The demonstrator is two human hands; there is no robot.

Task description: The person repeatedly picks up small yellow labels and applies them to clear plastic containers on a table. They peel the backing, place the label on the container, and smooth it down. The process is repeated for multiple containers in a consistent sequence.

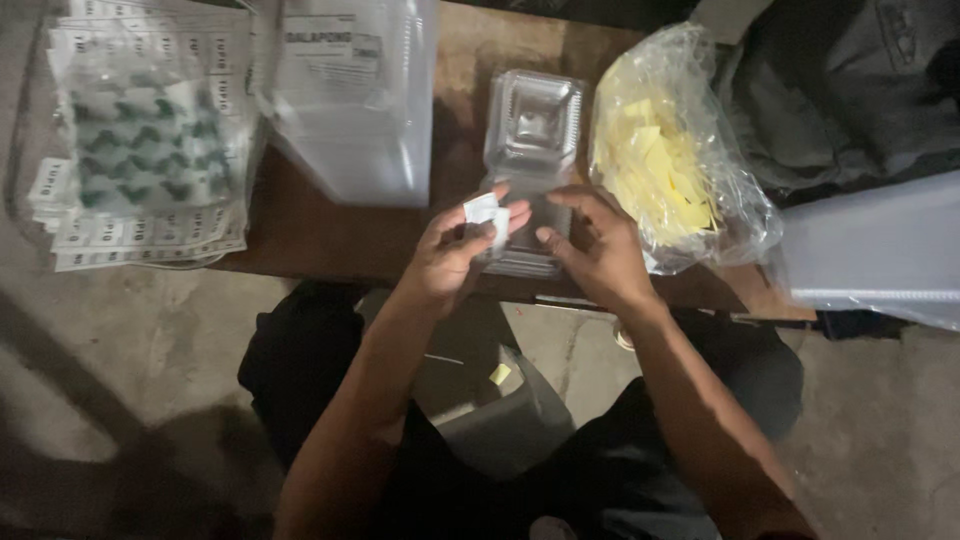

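Scene: a seated person works over a dark wooden bench (pixel 330 235), seen from above in dim light.
Left hand: the left hand (pixel 455 255) is pinched shut on a small white slip (pixel 484 212), thumb and fingers closed around it just above the near edge of the bench.
Right hand: the right hand (pixel 595 245) holds nothing that shows; its fingers are curled and its fingertips rest against the clear clamshell box (pixel 532 130), close beside the left hand.
Box: the clear clamshell box lies open at the middle of the bench, lid toward the far side, its near half partly hidden under both hands.
Right of it: a plastic bag of yellow pieces (pixel 665 160) sits just beside the box, mouth open.
Far left: a stack of clear containers (pixel 350 100) and a bundle of printed green-and-white sheets (pixel 140 150) in plastic.
Floor: one yellow scrap (pixel 500 374) lies below, between the knees.
Risk: the slip is light and held only at the fingertips, so a loosened pinch could drop it off the near edge to the floor; a nudge from the right hand could slide the thin box, which looks springy and unweighted.
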